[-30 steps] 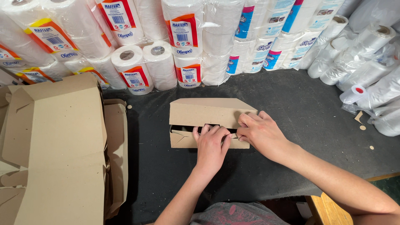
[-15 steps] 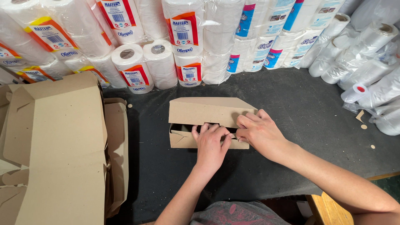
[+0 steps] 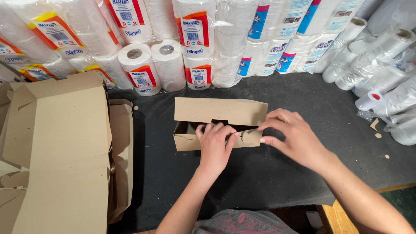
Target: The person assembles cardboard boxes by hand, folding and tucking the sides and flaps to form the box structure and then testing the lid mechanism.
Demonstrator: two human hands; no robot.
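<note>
Flanking the cardboard box (image 3: 219, 123): flat blanks (image 3: 60, 147) left, paper rolls (image 3: 169, 47) behind.

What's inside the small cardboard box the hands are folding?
Through the gap in the small cardboard box only dark shadow shows. The left hand and the lid cover the rest, so any contents cannot be seen.

Box (image 3: 219, 113): plain brown cardboard, matt, w/ smooth faces. Bench (image 3: 277, 173) has dark matt cloth-like cover. Paper rolls (image 3: 143, 65) in glossy clear plastic wrap.
</note>
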